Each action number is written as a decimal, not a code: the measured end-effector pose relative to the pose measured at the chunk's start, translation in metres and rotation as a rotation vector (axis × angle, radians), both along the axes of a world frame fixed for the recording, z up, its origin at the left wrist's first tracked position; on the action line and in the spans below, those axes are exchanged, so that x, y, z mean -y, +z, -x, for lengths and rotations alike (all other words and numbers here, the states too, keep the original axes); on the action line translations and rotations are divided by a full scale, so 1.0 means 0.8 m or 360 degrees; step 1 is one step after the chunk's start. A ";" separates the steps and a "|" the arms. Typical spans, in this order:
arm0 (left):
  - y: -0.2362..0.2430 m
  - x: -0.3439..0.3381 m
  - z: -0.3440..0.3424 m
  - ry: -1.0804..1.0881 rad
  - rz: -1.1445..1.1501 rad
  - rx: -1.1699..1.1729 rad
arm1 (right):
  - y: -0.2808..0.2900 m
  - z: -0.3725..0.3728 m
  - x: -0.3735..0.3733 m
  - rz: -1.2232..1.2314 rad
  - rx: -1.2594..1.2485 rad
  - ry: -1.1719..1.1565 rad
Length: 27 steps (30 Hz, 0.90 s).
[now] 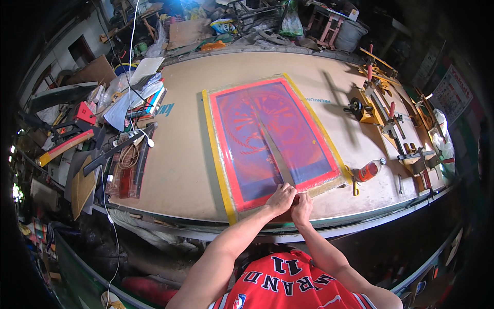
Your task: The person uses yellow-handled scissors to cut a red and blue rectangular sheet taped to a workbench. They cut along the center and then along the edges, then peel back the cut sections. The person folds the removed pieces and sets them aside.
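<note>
**Squeegee at the near edge of the screen**

While both our hands sit together at the near rail of the screen-printing frame [272,141], the head view shows a long squeegee [272,147] lying down the middle of the mesh, its near end under our fingers. Our left hand [281,198] closes its grip round that end, fingers curled tight; our right hand [302,207] presses in just beside it, fingers bunched, though we cannot tell whether it pinches the blade or only rests on the frame. The frame lies flat on the bench [180,170], edged in yellow tape with a red border and a blue-purple mesh carrying a faint circular design.

We judge the stroke to stand at its near end: the blade reaches our edge, and ink looks spread over the whole mesh. Lifting the frame seems not yet done.

An orange bottle [368,171] lies to the right of the frame, with clamps [391,121] farther right.
</note>
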<state>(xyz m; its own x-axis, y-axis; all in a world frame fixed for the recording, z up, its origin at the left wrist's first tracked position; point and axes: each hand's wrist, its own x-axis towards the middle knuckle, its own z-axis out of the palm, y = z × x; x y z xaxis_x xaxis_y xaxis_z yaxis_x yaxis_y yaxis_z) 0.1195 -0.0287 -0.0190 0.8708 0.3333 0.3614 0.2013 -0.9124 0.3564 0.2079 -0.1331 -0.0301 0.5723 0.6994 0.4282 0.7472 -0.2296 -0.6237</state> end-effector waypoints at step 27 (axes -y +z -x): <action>0.014 0.013 0.008 0.0070 0.0411 0.0360 | 0.036 0.002 0.007 0.0147 -0.0267 0.0029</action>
